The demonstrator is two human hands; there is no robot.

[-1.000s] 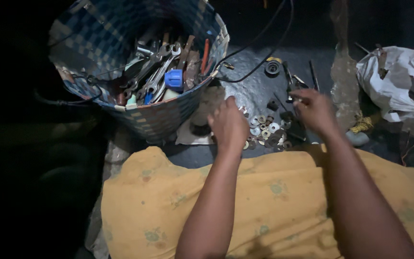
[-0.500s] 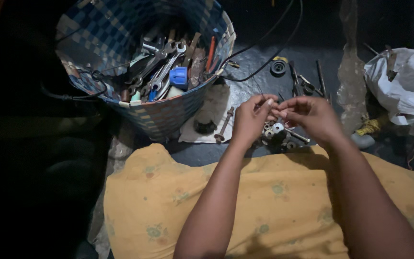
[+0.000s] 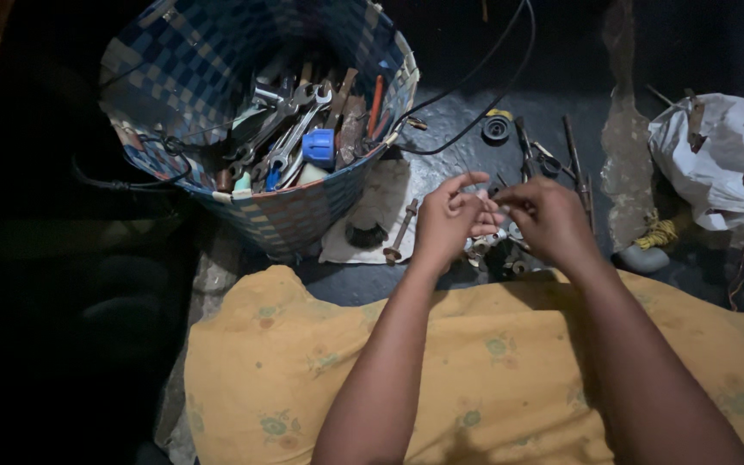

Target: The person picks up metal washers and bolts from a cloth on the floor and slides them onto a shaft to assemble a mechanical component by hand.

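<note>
My left hand (image 3: 447, 220) and my right hand (image 3: 547, 219) meet above a heap of small metal parts (image 3: 494, 250) on the dark floor. The fingertips of both hands pinch a small part (image 3: 486, 199) between them; it is too small and dim to tell what it is. A rusty bolt (image 3: 399, 232) lies on a pale cloth (image 3: 381, 207) just left of my left hand. My yellow flowered garment (image 3: 475, 370) fills the bottom of the view.
A blue checked woven basket (image 3: 303, 220) full of spanners and tools stands at upper left. Black cables (image 3: 475, 95) run across the floor behind. Thin rods (image 3: 574, 164) and a small round part (image 3: 498, 129) lie further back. A white plastic bag (image 3: 721, 164) sits at right.
Both hands have come up off the heap of parts and drawn together, and they now pinch a small piece between their fingertips. The view has shifted slightly.
</note>
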